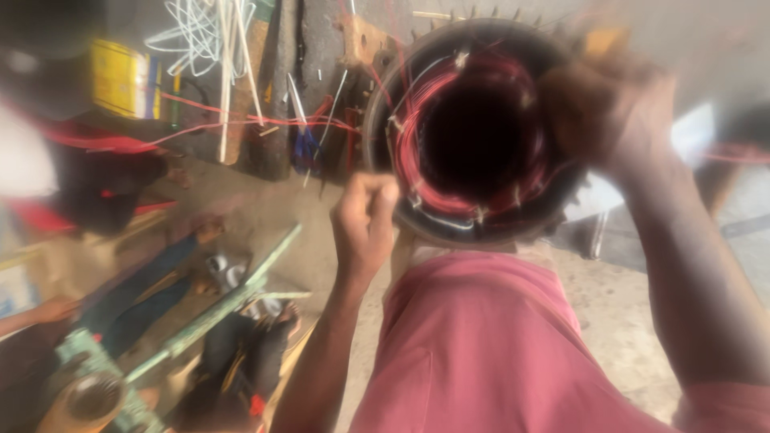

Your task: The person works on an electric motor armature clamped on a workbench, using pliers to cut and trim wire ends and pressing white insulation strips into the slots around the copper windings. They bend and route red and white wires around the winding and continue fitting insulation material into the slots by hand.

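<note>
One view only, from a camera worn on the person's head, tilted steeply down along the chest so that the pink shirt [481, 353] fills the lower middle. It sits very close to the work: the round motor stator [477, 132] takes up the upper centre, with the left hand [365, 224] and right hand [618, 112] at its sides. The picture is smeared by motion. Beyond, the view reaches the concrete floor [609, 305] and a cluttered bench [265, 120] at upper left, seen from above

right hand [618, 112]: motion-blurred, grip unclear | stator [477, 132]: bore dark | person lower left: blurred
</note>
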Action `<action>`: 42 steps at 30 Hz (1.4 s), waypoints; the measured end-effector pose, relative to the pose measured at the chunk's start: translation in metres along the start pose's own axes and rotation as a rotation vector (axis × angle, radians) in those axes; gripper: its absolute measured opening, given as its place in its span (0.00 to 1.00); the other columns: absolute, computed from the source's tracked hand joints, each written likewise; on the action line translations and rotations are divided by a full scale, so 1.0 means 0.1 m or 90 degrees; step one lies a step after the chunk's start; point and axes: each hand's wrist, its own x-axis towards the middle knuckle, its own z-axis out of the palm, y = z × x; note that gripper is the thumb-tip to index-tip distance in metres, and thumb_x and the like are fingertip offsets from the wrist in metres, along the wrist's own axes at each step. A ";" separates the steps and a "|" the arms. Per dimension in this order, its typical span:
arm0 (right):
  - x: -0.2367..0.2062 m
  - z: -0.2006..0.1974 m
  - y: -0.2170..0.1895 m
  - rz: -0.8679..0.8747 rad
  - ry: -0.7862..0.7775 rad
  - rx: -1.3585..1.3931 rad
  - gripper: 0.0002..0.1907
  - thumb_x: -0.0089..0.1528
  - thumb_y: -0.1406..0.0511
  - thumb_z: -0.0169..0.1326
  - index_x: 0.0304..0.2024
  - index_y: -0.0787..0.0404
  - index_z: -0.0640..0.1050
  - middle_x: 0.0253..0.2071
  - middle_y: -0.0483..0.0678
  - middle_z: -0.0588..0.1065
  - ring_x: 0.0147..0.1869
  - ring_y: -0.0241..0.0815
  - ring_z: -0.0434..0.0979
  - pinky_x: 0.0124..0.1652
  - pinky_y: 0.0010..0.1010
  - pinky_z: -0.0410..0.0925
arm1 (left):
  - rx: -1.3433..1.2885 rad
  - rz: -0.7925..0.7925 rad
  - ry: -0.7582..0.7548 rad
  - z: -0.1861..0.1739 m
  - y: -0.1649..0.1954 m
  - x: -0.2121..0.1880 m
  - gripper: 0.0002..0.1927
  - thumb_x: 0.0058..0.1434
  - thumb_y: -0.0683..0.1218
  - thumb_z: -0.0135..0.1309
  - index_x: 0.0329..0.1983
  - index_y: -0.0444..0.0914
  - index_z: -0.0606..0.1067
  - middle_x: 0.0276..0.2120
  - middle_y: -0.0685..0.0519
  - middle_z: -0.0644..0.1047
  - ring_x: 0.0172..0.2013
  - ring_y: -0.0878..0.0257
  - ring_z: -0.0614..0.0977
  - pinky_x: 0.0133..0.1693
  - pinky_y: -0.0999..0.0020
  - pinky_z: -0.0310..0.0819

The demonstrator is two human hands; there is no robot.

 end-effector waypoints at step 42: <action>-0.07 0.21 -0.22 0.159 -0.044 -0.168 0.08 0.64 0.75 0.57 0.41 0.60 0.82 0.36 0.51 0.78 0.36 0.46 0.79 0.33 0.37 0.72 | -0.157 0.116 -0.186 -0.07 -0.57 0.31 0.09 0.68 0.45 0.48 0.37 0.38 0.77 0.29 0.52 0.82 0.21 0.69 0.81 0.21 0.71 0.77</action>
